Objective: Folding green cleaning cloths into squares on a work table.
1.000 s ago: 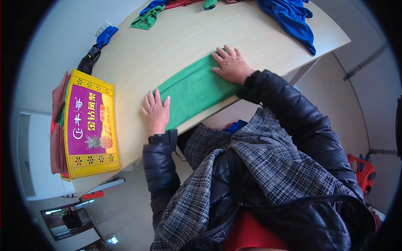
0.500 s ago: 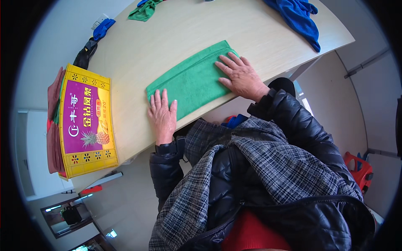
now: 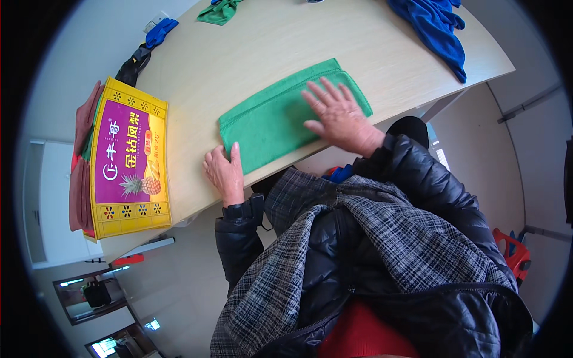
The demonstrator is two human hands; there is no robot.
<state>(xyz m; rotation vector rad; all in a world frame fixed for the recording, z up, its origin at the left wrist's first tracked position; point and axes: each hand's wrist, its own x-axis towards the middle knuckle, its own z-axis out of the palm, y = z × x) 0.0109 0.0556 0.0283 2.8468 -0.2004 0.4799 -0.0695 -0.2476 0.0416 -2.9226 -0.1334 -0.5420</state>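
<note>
A folded green cloth [image 3: 268,116] lies flat on the light wooden table [image 3: 250,48]. My right hand [image 3: 337,113] rests palm down on the cloth's right half, fingers spread. At the cloth's near left corner, my left hand [image 3: 224,170] presses with its fingers on the edge. Neither hand grips anything.
A yellow and purple box [image 3: 128,158] sits at the table's left end on a pile of reddish cloths [image 3: 77,179]. A blue cloth [image 3: 433,27] lies at the far right, a small green cloth [image 3: 218,11] and a blue and black item [image 3: 146,48] at the far edge.
My right hand has slid from the cloth's far right end toward its middle. My left hand stays at the near left corner. The view shifted, so the cloth sits lower in the picture.
</note>
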